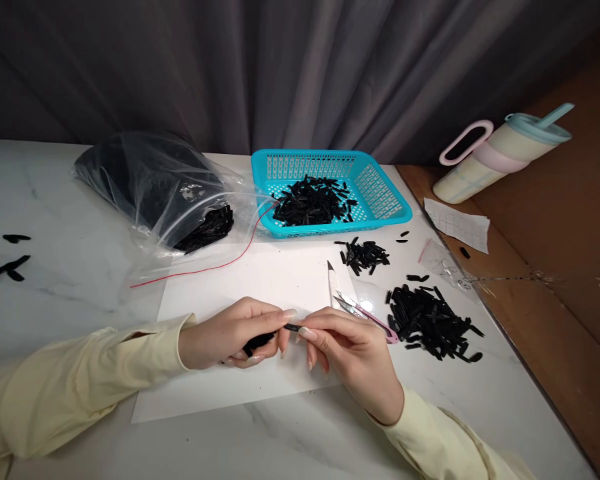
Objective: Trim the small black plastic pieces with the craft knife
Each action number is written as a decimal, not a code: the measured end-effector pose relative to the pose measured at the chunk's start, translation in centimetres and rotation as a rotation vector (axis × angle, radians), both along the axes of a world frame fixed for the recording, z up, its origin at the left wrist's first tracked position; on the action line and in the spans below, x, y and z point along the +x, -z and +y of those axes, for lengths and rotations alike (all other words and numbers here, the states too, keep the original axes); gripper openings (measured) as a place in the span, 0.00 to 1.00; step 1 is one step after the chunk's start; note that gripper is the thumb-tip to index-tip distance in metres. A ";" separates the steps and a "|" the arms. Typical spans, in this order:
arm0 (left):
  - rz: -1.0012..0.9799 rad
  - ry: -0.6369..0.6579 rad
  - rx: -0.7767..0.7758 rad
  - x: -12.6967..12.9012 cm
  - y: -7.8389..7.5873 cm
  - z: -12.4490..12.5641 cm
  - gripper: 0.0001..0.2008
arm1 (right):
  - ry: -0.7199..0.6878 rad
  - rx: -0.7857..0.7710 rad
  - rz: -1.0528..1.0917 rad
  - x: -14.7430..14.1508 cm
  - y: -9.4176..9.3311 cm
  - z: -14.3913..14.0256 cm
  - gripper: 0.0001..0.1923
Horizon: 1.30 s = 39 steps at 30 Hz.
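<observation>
Black small piece (293, 328) pinched between left hand (230, 333) and right hand (353, 350), lying sideways, both closed on it; pink snips (367, 317) in right too.

This looks like a makeshift piecework station in a home or small workshop. A white marble-look table (55, 200) stands against a grey curtain (300, 67), loaded with heaps of small black plastic pieces (430, 320), a turquoise basket (380, 193) of more, a clear bag (150, 180) of stock, and a drinking tumbler (500, 157) on a wooden surface (570, 267).
</observation>
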State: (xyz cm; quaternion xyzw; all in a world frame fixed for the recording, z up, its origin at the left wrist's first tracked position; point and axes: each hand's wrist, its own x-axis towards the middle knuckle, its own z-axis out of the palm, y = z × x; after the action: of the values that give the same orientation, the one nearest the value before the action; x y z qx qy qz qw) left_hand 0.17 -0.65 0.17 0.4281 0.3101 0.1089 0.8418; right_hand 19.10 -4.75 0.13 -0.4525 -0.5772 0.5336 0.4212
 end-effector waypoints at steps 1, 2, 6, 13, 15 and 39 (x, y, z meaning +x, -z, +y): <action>0.000 -0.001 -0.010 0.0 0.0 0.0 0.20 | 0.000 0.012 -0.008 0.0 0.0 0.0 0.06; -0.001 -0.001 -0.018 0.0 0.0 0.0 0.20 | 0.000 0.023 -0.016 0.0 0.0 0.0 0.06; -0.007 -0.004 -0.025 0.0 0.1 0.0 0.19 | -0.004 0.061 -0.066 -0.1 -0.1 -0.1 0.07; 0.000 -0.045 -0.094 0.1 0.0 0.1 0.19 | 0.097 0.238 -0.315 1.7 -0.9 1.0 0.08; -0.005 -0.056 -0.125 0.1 0.0 0.3 0.20 | 0.126 0.375 -0.534 3.0 -1.0 1.8 0.09; -0.078 -0.062 -0.183 0.0 0.3 0.6 0.20 | -0.333 0.480 -1.547 7.8 -3.4 3.1 0.24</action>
State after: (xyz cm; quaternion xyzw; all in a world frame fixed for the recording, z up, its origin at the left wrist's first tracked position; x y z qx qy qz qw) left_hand 0.22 -0.02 -0.15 0.3351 0.2989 0.1228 0.8850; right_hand 26.86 -1.65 3.56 -0.4983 -0.8618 -0.0109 -0.0946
